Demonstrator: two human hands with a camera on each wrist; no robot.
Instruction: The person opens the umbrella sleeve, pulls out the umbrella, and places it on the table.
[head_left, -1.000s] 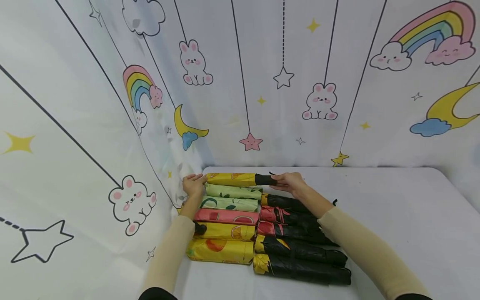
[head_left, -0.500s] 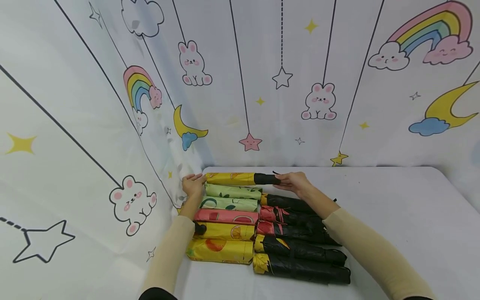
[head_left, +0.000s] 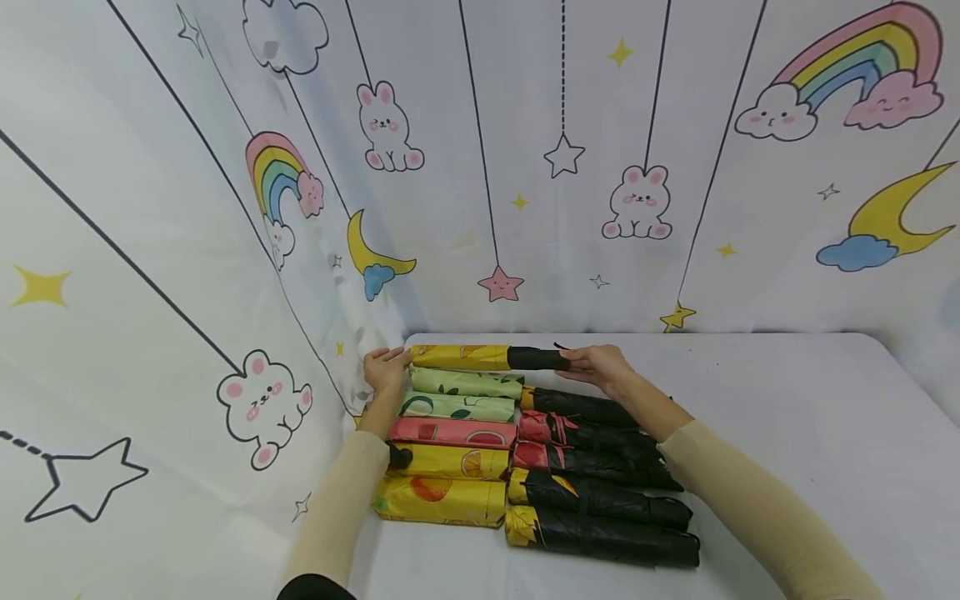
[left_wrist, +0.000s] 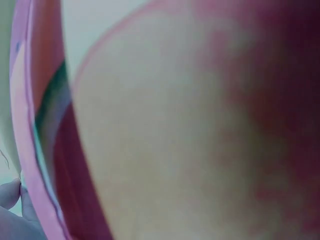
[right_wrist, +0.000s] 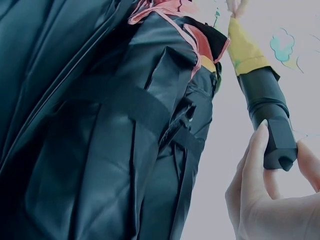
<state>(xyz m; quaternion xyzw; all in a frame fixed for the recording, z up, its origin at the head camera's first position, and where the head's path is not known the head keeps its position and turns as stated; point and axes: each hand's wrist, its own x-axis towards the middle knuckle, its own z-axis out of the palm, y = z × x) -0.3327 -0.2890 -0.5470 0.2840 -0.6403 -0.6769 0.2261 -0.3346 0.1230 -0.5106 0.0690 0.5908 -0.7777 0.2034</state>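
At the back of the table my left hand (head_left: 386, 369) pinches the far-left end of a yellow, orange-slice-print umbrella sleeve (head_left: 461, 357). A black folded umbrella (head_left: 536, 358) sticks out of the sleeve's right end. My right hand (head_left: 600, 367) grips its black handle (right_wrist: 280, 142) between thumb and fingertips, as the right wrist view shows. How much of the umbrella lies inside the sleeve is hidden. In the left wrist view a pink watermelon-print sleeve (left_wrist: 42, 125) fills most of the picture, blurred, with my left fingers (left_wrist: 10, 195) at the lower left.
Nearer me, a column of fruit-print sleeves (head_left: 450, 462) in green, red and yellow lies flat. Beside it on the right lie several black folded umbrellas (head_left: 607, 537) with coloured tips. A white cartoon-print curtain (head_left: 450, 167) rises behind the white table (head_left: 810, 433) and along its left.
My right hand has moved right with the handle, and more of the black umbrella shows outside the yellow sleeve. My left hand has stayed nearly still at the sleeve's end.
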